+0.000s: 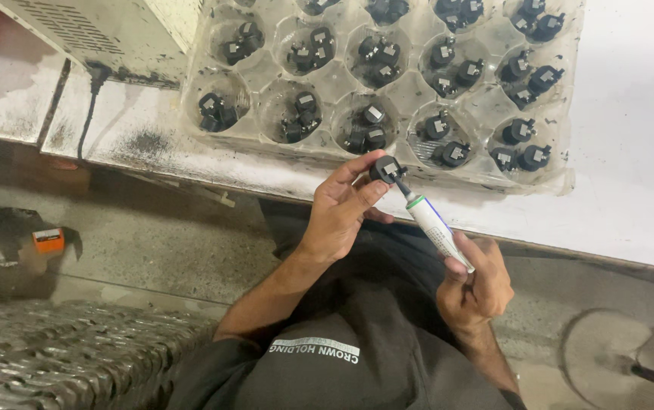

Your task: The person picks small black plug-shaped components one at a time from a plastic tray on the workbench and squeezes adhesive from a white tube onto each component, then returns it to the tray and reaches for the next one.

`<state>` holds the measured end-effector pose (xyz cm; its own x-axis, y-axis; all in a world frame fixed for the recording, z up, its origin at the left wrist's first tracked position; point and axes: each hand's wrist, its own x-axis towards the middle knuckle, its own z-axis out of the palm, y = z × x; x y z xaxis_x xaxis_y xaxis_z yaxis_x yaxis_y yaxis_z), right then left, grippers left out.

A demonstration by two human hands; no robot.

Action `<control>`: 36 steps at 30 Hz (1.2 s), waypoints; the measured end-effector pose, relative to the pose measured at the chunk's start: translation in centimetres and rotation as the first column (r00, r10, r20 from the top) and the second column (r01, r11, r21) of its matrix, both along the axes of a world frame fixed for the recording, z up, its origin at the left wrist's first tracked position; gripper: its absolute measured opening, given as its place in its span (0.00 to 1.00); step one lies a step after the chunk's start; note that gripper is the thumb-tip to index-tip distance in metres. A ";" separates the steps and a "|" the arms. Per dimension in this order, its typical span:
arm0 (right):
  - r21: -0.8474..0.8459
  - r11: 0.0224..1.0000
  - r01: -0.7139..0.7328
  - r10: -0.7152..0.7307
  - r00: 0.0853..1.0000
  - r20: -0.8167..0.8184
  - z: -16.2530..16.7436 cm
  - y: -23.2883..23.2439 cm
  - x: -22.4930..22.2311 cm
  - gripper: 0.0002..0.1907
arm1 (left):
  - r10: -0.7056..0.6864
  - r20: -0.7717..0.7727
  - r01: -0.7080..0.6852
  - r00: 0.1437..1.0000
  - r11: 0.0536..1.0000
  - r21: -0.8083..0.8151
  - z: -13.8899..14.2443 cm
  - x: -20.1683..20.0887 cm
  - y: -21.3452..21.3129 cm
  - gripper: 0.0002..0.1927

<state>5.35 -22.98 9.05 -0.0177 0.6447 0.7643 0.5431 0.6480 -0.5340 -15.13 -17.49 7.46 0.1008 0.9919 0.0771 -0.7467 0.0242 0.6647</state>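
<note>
My left hand [340,209] pinches a small black round part [385,168] with a pale square face between thumb and fingers, just in front of the table edge. My right hand [476,285] grips a white tube [435,225] with a green collar and a dark nozzle, whose tip touches the black part. Both hands hover over my lap, below a clear plastic tray [410,87] with round pockets, each holding two or three similar black parts.
The tray lies on a worn white table [630,152]. A grey vented box [92,30] stands at the table's back left with a black cable [88,114] hanging down. An orange object [48,240] lies on the floor at left; ribbed metal [61,357] fills the lower left.
</note>
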 end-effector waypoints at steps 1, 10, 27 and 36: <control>-0.006 1.000 0.000 0.000 1.000 0.003 0.0 -0.1 0.0 0.10 | 0.001 -0.001 -0.001 1.000 1.000 -0.003 0.0 0.0 0.0 0.24; 0.019 1.000 -0.004 0.003 0.999 0.039 -0.5 0.2 0.1 0.13 | -0.005 -0.021 0.004 1.000 1.000 -0.031 0.4 -0.5 -0.2 0.24; -0.106 0.989 -0.099 0.039 0.884 -0.465 -2.7 -0.4 0.8 0.23 | 0.006 -0.023 -0.010 1.000 0.984 -0.180 0.3 -0.3 -0.7 0.21; -0.208 0.944 -0.257 0.035 0.703 -0.710 -2.5 0.0 1.3 0.29 | 0.005 -0.020 -0.007 1.000 0.991 -0.135 0.3 -0.5 -0.6 0.20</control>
<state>6.68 -22.95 6.56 0.3284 0.8590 0.3927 -0.1390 0.4551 -0.8795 -15.60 -18.06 7.77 0.0950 0.9937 -0.0594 -0.7337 0.1102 0.6705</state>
